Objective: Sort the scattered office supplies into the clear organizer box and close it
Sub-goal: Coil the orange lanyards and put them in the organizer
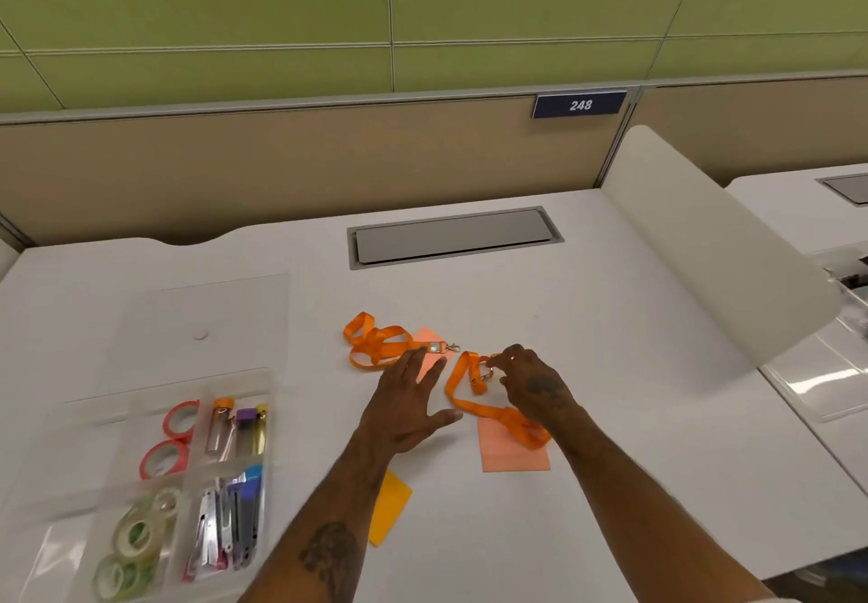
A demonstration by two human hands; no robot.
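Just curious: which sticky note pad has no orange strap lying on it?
The yellow pad, closest to the person. The near peach pad lies under the near lanyard, the far peach pad under the far lanyard.

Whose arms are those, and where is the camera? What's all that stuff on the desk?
There is no robot here: those are a person's own two arms. The camera sits on the person's head, so you look down at the white desk just as they do. The right hand pinches the clip end of the nearer orange lanyard. The left hand is open and holds nothing; its fingertips are near a second orange lanyard. Pink sticky notes and a yellow sticky note lie loose on the desk. On the left is a clear organizer box with its lid open. Inside are red tape rolls, clear tape rolls and small items I cannot name for sure.
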